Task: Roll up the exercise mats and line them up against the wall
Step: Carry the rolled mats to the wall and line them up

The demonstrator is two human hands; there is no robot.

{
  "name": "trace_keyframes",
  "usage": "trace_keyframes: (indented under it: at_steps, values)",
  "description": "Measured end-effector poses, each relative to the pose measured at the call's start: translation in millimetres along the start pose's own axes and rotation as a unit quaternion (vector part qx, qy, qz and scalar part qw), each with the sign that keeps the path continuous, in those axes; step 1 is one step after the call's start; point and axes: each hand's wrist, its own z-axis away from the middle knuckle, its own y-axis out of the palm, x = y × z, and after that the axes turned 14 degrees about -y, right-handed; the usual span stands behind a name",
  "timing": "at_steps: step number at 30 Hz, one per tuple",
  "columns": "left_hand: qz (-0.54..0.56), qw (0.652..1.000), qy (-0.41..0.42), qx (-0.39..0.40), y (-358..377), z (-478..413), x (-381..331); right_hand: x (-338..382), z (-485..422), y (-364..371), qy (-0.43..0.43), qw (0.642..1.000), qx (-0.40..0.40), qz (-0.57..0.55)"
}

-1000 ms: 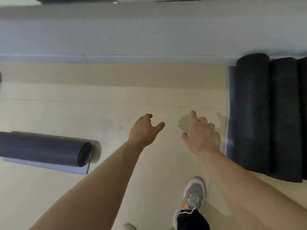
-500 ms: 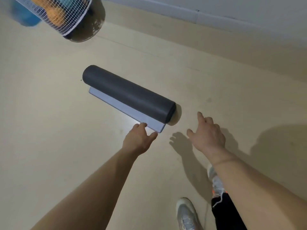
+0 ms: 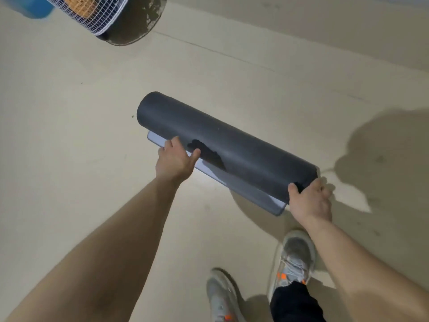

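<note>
1. No text, label, brand, number or sign can be read anywhere in view.
2. The rolled mat [image 3: 232, 145] shows only a plain dark surface with no print.
3. The shoes [image 3: 298, 254], below the mat, have orange marks that are too small and blurred to read as letters or a logo.
4. The wire basket [image 3: 97, 12], up and left of the mat, bears no legible tag.
</note>
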Motion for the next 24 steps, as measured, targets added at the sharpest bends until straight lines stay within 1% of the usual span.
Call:
trace_keyframes:
  at_steps: [3, 6, 8, 10, 12, 14, 16, 17, 19, 22, 24]
  values:
    - [-0.005, 0.999, 0.009, -0.041, -1, -66, 2, 6, -15, 25, 0.049, 0.997, -0.052, -0.029]
    - [-0.02, 0.997, 0.019, -0.075, -4, -128, 7, 8, -22, 46, 0.071, 0.987, -0.135, -0.043]
    - [-0.014, 0.995, -0.005, -0.097, -7, -162, 11, 11, -25, 57, 0.102, 0.976, -0.181, -0.063]
    - [0.024, 0.995, -0.044, -0.091, -9, -188, 16, 16, -30, 66, 0.138, 0.964, -0.209, -0.084]
    - [0.049, 0.996, -0.053, -0.051, -13, -211, 24, 23, -36, 76, 0.161, 0.956, -0.225, -0.1]
    - [0.065, 0.997, -0.044, -0.002, -18, -230, 34, 28, -39, 86, 0.181, 0.948, -0.239, -0.104]
    - [0.111, 0.992, -0.041, 0.031, -21, -243, 43, 31, -39, 95, 0.2, 0.941, -0.253, -0.105]
    - [0.135, 0.989, -0.041, 0.031, -20, -243, 47, 33, -39, 99, 0.208, 0.938, -0.259, -0.104]
    - [0.165, 0.986, -0.036, 0.008, -16, -241, 51, 39, -40, 101, 0.222, 0.93, -0.276, -0.102]
    - [0.151, 0.988, -0.007, -0.04, -9, -237, 41, 43, -35, 104, 0.222, 0.928, -0.286, -0.087]
    - [0.143, 0.988, 0.007, -0.052, -6, -239, 34, 42, -27, 111, 0.214, 0.934, -0.276, -0.073]
